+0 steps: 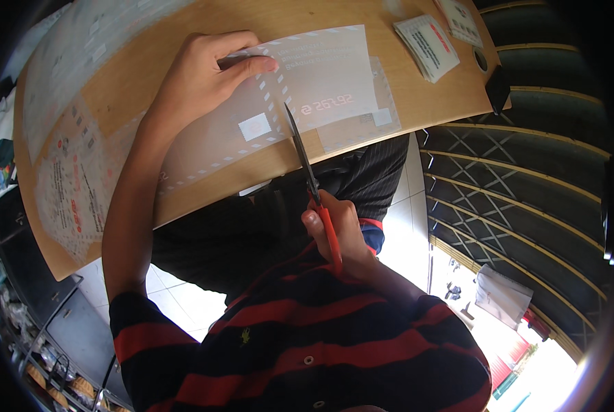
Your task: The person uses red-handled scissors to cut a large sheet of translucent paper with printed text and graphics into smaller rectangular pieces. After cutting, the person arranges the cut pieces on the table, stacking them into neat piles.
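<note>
My left hand [211,74] pinches the upper part of a translucent printed sheet [211,141], thumb on top, near the middle of the wooden table [362,89]. The sheet carries dashed border strips and a small white square. In my right hand [341,223], at the table's near edge, is a pair of scissors [301,147] with red handles and dark blades. The blades point up and away, their tips at the strip between two printed panels. The panel right of the blades lifts a little and overlaps another printed piece [386,96]. Whether the blades are parted is hard to tell.
A stack of small printed cards [427,48] lies at the table's far right, with more cards [460,20] behind it. Further translucent printed sheets [73,178] cover the left side. A dark folding shutter [520,158] stands right of the table; dark cabinets [77,336] stand at the lower left.
</note>
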